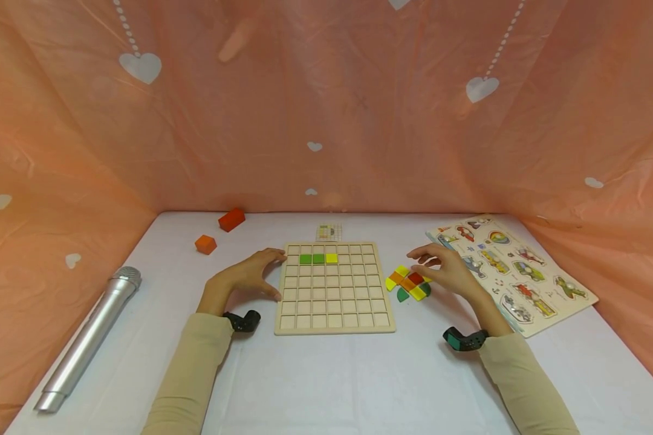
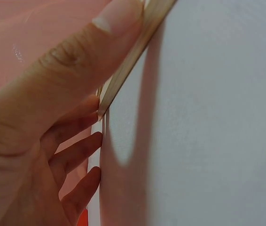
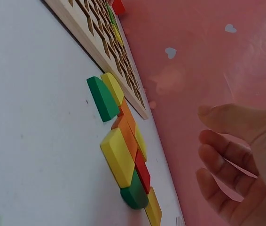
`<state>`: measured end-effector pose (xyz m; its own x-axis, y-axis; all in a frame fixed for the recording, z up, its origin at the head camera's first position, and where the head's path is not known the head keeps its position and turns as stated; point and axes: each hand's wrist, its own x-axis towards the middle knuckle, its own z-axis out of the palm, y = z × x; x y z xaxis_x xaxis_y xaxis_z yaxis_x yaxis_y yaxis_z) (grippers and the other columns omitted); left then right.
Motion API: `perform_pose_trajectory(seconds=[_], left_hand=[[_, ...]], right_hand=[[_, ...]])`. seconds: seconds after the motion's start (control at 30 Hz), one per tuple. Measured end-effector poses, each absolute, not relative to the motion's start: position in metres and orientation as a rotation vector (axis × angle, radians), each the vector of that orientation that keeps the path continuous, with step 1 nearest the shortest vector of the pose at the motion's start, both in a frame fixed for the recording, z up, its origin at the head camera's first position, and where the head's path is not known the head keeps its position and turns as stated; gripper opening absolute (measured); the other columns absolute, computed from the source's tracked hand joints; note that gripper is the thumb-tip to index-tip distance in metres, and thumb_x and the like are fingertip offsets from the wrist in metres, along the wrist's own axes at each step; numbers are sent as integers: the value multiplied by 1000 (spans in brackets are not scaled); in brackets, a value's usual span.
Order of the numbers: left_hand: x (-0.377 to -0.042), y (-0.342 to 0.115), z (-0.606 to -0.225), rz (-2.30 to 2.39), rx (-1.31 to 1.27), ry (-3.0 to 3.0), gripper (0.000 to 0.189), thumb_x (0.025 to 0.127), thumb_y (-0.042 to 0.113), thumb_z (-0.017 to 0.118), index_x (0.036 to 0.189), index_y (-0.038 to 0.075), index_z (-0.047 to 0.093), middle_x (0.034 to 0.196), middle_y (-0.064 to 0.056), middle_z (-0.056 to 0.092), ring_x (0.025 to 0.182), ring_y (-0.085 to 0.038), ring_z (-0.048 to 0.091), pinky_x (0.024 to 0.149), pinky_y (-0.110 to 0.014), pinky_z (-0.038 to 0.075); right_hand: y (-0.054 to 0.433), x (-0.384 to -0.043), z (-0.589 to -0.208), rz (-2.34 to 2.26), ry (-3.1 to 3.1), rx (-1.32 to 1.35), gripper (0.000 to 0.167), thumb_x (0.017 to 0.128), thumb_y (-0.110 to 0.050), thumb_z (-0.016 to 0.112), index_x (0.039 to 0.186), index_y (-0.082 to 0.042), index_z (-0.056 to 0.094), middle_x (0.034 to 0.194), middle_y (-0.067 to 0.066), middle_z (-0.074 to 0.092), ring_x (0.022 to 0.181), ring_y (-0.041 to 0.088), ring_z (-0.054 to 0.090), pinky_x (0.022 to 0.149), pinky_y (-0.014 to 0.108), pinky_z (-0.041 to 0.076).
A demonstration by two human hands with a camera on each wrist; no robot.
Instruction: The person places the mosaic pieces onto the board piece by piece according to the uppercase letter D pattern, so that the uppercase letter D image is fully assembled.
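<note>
A wooden grid board (image 1: 334,323) lies on the table with two green square tiles (image 1: 305,259) and a yellow square tile (image 1: 331,258) in a row near its top. My left hand (image 1: 250,272) rests at the board's left side, thumb and fingers spread apart. Its thumb (image 2: 90,52) touches the board's edge (image 2: 128,66) in the left wrist view. To the right of the board lies a cluster of coloured pieces (image 1: 408,281): yellow, orange, red and green. Above them hovers my right hand (image 1: 439,269), its fingers loosely bent and holding nothing. The right wrist view shows a green rounded piece (image 3: 103,99) apart from that hand.
A small pattern card (image 1: 329,232) lies behind the board. An orange block (image 1: 205,244) and a red block (image 1: 231,220) sit at the back left. A silver microphone (image 1: 89,338) lies far left. On the right is a picture puzzle board (image 1: 514,272). Pink cloth hangs behind.
</note>
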<state>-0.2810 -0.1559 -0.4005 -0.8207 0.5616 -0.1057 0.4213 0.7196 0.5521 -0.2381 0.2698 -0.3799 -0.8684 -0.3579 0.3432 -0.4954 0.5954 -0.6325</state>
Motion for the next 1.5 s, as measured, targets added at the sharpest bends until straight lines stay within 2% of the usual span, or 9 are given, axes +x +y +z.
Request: perform_pose_trajectory(seconds=[0.2,0.53,1.13,1.5], left_hand=[[-281,-155,-400,756,745,2659,90,63,29,86,138,6,41,148,-12,31,137,-31,24,113,-48,21],[-280,-155,-400,766,741,2654,89,64,28,85,138,5,41,148,-13,31,137,-32,24,113,-48,20],[-281,-156,-401,762,766,2661,90,63,29,86,138,4,41,147,-14,32,136,-32,25,113,-48,21],[-281,-157,-400,766,798,2661,89,64,28,85,137,3,41,146,-15,33,136,-33,25,113,-48,20]], right_hand=[[278,-247,-390,1135,-2663,679,26,83,-7,69,108,-1,65,104,19,64,90,28,58,78,42,53],[285,-251,-400,1062,-2756,608,25,83,-7,69,107,-1,66,105,14,65,89,24,57,76,28,52],[291,-253,-403,1102,-2787,615,23,84,-7,68,106,-3,67,106,13,64,92,26,57,79,39,52],[291,-252,-402,1060,-2794,633,22,85,-6,66,106,-2,67,105,13,65,91,25,57,78,33,53]])
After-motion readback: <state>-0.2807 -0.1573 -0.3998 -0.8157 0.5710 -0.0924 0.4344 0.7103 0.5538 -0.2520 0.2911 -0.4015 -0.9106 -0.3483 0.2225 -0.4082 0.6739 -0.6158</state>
